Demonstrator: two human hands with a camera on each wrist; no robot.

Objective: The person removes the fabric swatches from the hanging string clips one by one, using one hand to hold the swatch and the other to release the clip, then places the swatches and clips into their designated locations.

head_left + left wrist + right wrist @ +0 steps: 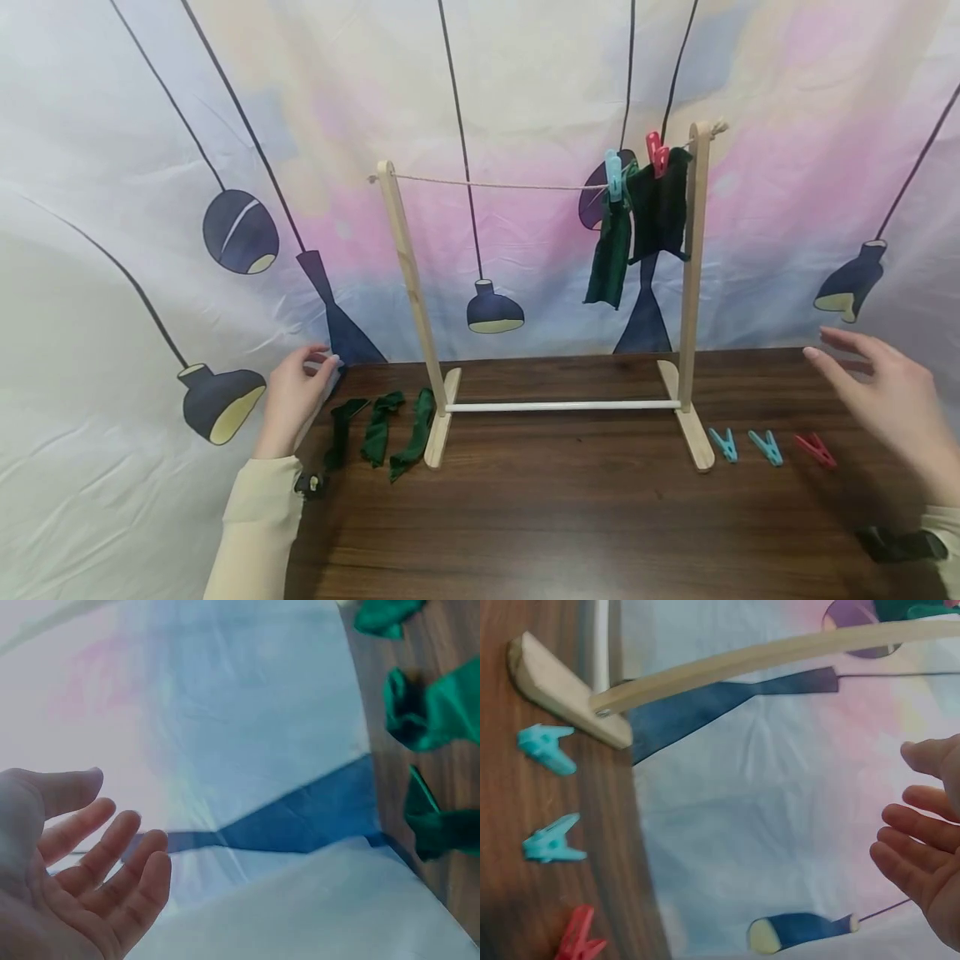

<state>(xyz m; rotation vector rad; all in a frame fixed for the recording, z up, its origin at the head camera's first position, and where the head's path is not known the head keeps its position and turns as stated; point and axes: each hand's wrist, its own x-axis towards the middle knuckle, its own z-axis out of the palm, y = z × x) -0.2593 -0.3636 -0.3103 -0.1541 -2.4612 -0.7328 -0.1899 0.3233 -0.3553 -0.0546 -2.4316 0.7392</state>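
Note:
My left hand (296, 392) hovers above the left end of the table, fingers loosely bent and holding nothing. Below and right of it lie three dark green cloth strips (377, 429). Over the table's right side my right hand (888, 387) is raised, relaxed and holding nothing. Two blue clothespins (767, 447) and a red clothespin (816, 451) lie nearest to it. On the string (498, 185) of the wooden rack, a green strip (611, 250) hangs under a blue clothespin (614, 175). Beside it a wider green cloth (658, 208) hangs with red clothespins (657, 155).
The wooden rack (693, 292) stands at the back of the brown table (555, 517), its feet joined by a white rod (562, 407). Behind it hangs a backdrop (525, 83) printed with lamps. Dark bands circle both wrists.

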